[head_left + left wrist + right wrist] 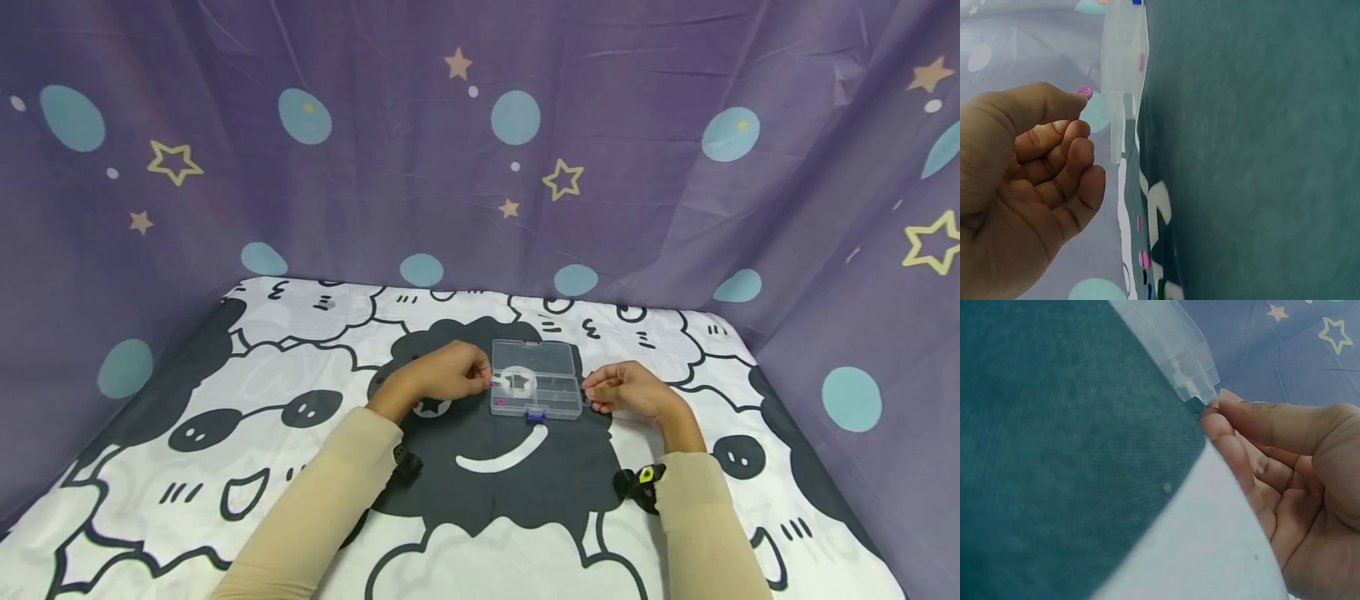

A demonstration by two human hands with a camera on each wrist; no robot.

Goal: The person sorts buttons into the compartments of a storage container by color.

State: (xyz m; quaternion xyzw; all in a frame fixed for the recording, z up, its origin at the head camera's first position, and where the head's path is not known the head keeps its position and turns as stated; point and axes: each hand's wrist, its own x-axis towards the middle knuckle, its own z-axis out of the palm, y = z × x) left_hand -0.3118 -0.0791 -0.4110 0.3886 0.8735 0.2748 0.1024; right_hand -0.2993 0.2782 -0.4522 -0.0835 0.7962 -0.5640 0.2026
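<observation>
The left hand (450, 372) pinches a small round pink button (1084, 92) at the left edge of an open clear plastic box (558, 411); the right hand (630, 389) pinches its right edge. Placing seems in hand, calling for release inside.

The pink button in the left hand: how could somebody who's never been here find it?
Find the big dark cartoon face, then the clear box on it. Just left of the box, the left hand holds the pink button at its thumb tip. Unlike the pink piece in the box, this one is held.
</observation>
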